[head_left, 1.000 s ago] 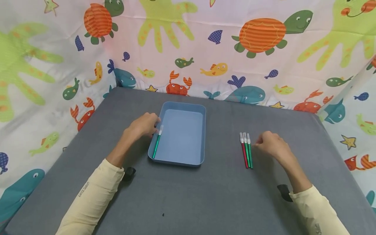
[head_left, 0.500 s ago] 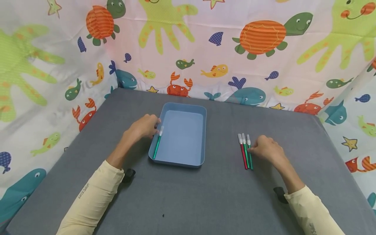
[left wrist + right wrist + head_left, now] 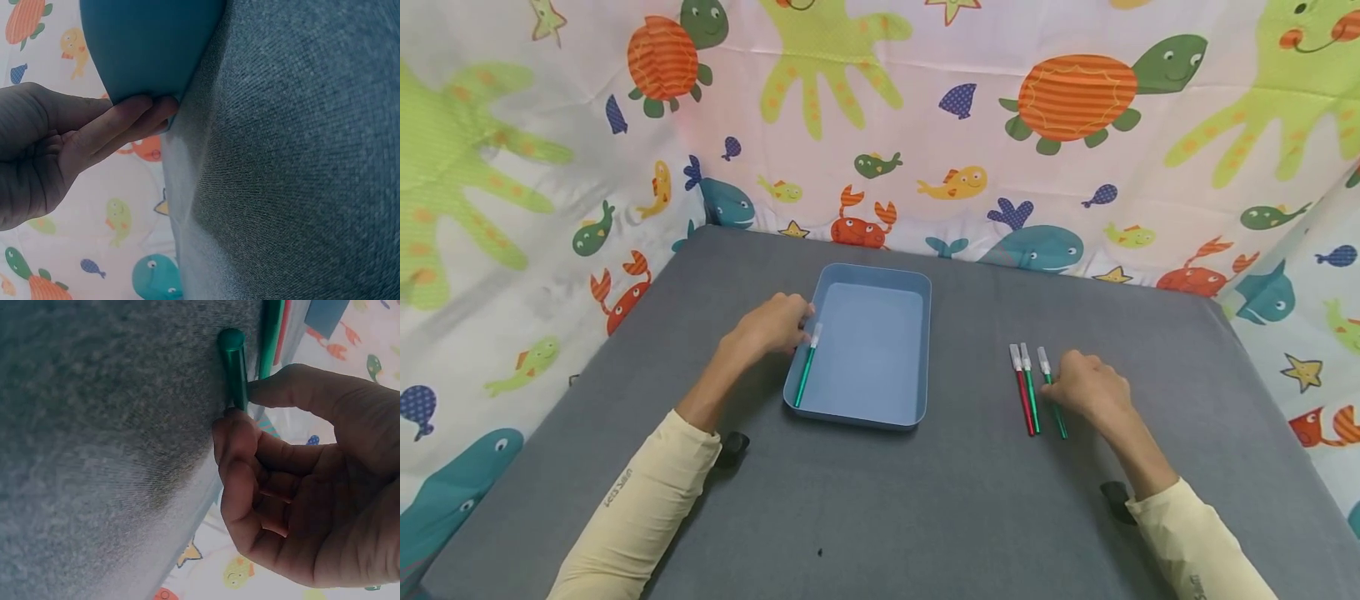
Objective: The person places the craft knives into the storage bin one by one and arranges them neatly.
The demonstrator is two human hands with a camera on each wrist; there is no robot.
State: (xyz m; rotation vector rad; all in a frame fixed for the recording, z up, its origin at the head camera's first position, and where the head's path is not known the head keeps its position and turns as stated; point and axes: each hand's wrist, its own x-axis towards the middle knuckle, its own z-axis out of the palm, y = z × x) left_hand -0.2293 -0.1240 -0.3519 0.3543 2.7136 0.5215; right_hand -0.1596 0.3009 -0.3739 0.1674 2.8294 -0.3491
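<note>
Right hand [image 3: 1086,385] has thumb and forefinger closed round the barrel of a green pen [image 3: 235,375], other fingers curled in; can't tell if the pen is clear of the surface [image 3: 865,508]. Left hand [image 3: 775,323] pinches the left rim of the tray [image 3: 872,350], thumb and fingers nearly together. Key relation: held pen is just left of the right hand, which is far nearer to it than the left; long axis runs near-far, clear cap at the far end, near end slanted a bit right. Tray is well to the left of it, long side also near-far. Just left of the held pen, a second green pen [image 3: 1033,406] and a red pen [image 3: 1024,404] lie side by side, caps far. One more green pen [image 3: 806,375] lies inside the tray along its left wall, cap far. Printed cloth [image 3: 850,150] hangs behind.
</note>
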